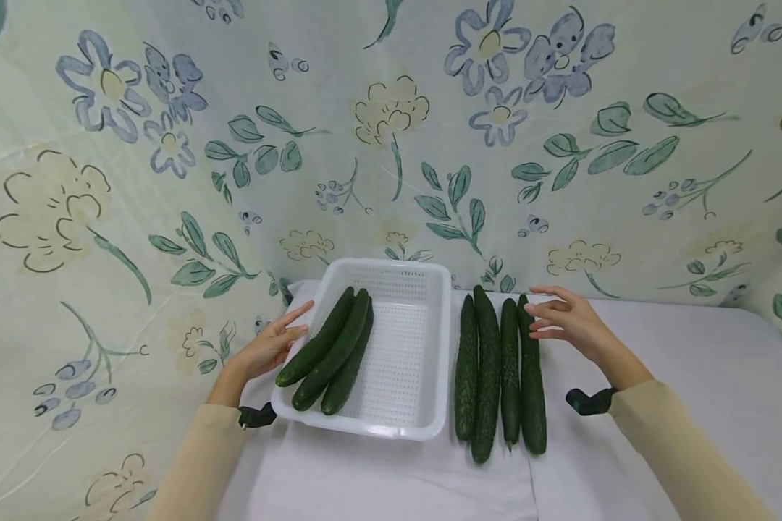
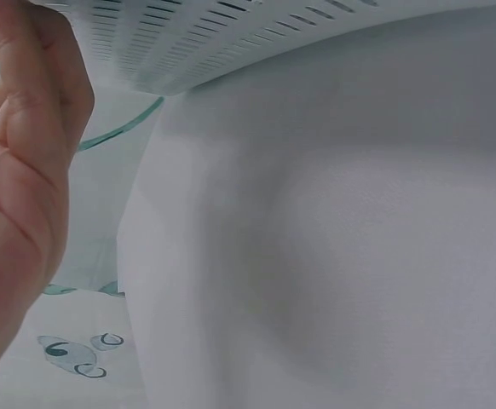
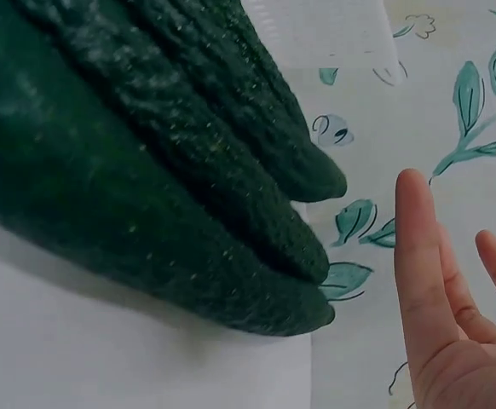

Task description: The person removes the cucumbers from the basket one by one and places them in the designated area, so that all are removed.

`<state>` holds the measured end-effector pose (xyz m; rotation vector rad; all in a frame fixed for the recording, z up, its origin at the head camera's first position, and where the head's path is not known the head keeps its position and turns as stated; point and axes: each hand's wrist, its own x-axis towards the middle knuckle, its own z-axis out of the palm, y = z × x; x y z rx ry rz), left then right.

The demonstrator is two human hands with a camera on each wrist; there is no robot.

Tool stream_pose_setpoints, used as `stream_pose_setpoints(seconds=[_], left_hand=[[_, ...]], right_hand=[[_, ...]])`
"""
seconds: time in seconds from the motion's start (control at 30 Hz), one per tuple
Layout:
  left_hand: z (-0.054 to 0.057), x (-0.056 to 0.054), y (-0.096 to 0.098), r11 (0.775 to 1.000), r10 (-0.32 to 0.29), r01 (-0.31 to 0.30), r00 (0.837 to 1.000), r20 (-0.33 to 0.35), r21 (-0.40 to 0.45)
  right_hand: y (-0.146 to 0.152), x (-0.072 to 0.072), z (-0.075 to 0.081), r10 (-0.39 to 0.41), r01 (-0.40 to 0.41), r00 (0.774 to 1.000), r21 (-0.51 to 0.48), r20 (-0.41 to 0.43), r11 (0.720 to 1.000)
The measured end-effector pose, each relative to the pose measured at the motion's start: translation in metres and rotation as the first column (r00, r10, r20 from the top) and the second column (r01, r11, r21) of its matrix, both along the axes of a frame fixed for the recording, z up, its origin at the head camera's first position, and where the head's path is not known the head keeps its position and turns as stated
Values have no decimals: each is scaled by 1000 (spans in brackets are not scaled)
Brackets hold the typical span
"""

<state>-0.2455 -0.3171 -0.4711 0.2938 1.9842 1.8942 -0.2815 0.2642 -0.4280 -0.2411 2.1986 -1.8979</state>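
A white plastic basket [image 1: 397, 433] holds three dark green cucumbers [image 1: 336, 351] leaning along its left side. Beside the basket's left wall is my left hand [image 1: 268, 350], its fingers extended along the rim; whether they press on it is hard to tell. In the left wrist view, that hand [image 2: 22, 162] appears below the slotted basket wall [image 2: 231, 34]. Several more cucumbers [image 1: 486, 376] lie side by side on the table, right of the basket. Over the far end of the rightmost cucumber [image 1: 533, 391] hovers my right hand [image 1: 570, 322], fingers spread and holding nothing.
A white cloth [image 1: 658, 369] covers the table. Behind it hangs a floral curtain [image 1: 391, 145], which also runs down the left side. Dark wrist straps with cameras [image 1: 589, 401] sit on both forearms.
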Motion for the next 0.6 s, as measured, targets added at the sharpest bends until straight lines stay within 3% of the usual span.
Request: stream_pose_setpoints(seconds=[0.43,0.6], left_hand=[[-2,0,-1,999,-20,19,1000,4,46],[-3,-1,-1,998,-38,39,999,-11,55]], right_hand=[[-58,-11,35,57,-59,996,-29,-62,998],[-84,-17,42,95,-97,993,-28,-74,995]])
